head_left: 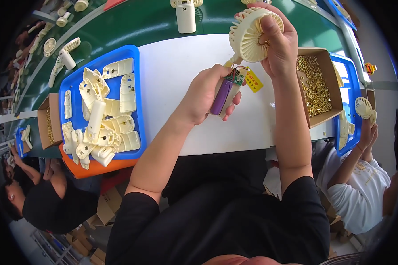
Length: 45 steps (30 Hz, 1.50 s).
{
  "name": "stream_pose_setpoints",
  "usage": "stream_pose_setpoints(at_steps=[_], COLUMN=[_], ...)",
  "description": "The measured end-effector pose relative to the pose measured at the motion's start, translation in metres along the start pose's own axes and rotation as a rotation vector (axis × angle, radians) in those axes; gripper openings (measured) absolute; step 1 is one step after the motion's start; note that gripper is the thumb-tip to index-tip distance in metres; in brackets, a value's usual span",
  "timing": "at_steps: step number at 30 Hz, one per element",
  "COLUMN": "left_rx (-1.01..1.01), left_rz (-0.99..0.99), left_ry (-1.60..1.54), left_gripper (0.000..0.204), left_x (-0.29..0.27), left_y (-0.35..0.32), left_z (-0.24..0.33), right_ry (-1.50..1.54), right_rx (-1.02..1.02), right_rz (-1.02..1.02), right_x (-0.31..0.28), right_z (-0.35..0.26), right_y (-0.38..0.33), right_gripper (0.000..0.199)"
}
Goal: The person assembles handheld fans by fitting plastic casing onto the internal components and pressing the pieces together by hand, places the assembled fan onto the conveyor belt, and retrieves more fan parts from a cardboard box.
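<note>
Watching the head view, I'm holding the opened handle (pixel 229 101), purple battery (pixel 221 97) showing, in the curled left hand (pixel 201 95) and clasping the cream fan head (pixel 251 37) between thumb and fingers of the right hand (pixel 282 48), above the counter (pixel 152 26)

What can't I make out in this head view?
All in the head view:
Fan head: its far side is turned away from the camera, in the right hand.
Purple battery: its back faces away, toward the left hand.
Lower shells in the blue tray: buried under others.
Gold pieces: too small and heaped to count.
Fan at the upper edge: cut off by the frame.
</note>
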<state>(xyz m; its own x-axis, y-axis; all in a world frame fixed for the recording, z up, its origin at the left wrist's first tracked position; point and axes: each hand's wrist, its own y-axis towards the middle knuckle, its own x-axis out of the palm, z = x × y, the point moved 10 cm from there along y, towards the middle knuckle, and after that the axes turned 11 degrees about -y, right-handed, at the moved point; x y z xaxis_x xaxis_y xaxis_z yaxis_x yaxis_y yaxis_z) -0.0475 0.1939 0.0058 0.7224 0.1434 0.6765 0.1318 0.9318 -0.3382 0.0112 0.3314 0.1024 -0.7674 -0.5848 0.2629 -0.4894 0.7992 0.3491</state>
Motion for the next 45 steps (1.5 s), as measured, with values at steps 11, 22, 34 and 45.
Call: stream_pose_setpoints(at_steps=[11,22,34,45], left_rx=[0.305,0.44,0.46,0.443], left_rz=[-0.005,-0.007,0.04,0.123], left_ry=[0.279,0.378,0.202,0.271], left_gripper=[0.032,0.033,0.031,0.029], left_x=[0.014,0.013,0.015,0.003], left_y=[-0.016,-0.016,-0.015,-0.014], left_z=[0.033,0.038,0.03,0.033], right_ry=[-0.304,-0.432,-0.542,-0.584], right_rx=[-0.029,-0.057,-0.054,-0.057], right_rz=[-0.008,0.082,0.0,-0.03], right_x=[-0.016,-0.01,-0.003,0.0], right_z=[0.021,0.001,-0.014,-0.004], right_y=[-0.005,-0.006,-0.001,-0.001], right_gripper=[0.037,0.038,0.033,0.033])
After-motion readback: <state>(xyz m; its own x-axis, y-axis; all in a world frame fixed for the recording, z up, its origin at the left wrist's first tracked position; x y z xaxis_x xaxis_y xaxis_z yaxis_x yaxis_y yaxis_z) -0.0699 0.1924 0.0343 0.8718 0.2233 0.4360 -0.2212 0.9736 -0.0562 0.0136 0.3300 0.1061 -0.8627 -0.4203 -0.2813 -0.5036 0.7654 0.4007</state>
